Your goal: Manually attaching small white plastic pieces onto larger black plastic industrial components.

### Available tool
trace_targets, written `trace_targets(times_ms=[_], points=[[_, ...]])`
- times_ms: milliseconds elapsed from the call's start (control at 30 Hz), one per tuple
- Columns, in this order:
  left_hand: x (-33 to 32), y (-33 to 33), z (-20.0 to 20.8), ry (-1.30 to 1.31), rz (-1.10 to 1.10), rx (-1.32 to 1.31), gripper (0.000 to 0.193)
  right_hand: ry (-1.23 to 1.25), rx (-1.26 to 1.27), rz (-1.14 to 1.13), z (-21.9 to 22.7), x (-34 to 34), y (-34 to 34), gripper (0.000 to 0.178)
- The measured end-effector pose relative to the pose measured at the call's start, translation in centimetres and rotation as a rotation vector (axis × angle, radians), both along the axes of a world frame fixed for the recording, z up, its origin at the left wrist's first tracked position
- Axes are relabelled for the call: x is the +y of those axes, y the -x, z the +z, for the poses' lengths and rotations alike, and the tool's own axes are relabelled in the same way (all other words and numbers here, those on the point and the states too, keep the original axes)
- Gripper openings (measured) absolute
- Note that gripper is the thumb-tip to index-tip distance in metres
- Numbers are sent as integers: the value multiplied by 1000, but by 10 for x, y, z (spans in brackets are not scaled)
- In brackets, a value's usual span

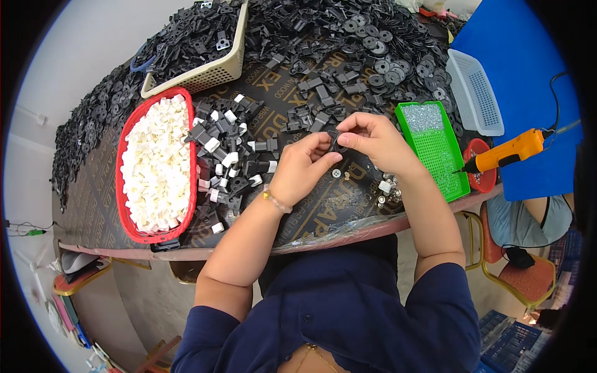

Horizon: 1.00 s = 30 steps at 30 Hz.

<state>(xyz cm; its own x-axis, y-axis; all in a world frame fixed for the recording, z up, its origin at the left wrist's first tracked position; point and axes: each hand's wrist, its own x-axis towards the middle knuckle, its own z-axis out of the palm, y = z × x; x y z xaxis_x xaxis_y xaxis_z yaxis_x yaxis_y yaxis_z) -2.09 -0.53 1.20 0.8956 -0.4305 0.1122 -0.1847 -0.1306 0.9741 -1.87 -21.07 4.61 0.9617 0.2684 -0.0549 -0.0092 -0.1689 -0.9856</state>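
Note:
My left hand [308,163] and my right hand [375,144] meet over the middle of the dark table. Between their fingertips they pinch a small black plastic part [334,140], partly hidden by the fingers. Just below it on the table lies a pale round button-like piece [336,173]. Beside my right wrist sits a small cluster of metal and white bits [387,188]. Black parts with white blocks fitted on them [230,158] are heaped to the left of my left hand. Loose black parts [320,93] lie beyond both hands.
A red basket [119,180] of white blocks stands left. Behind it, a cream basket [205,78] overflows with black parts. On the right are a green tray [461,149] of small screws, an orange electric screwdriver [510,150], a red bowl [487,180] and a white basket [476,93].

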Motion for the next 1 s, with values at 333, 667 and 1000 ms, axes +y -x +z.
trace_targets(times_ms=[333,667,1000], points=[[1,9,2,-89,-66,-48,24,-17,-77,-105,-1,-3,33,17],[-1,-2,-11,132,-56,112,47,274,-240,-125,0,-6,19,29],[8,-24,-22,714,114,666,27,645,-607,-59,26,24,-59,31]])
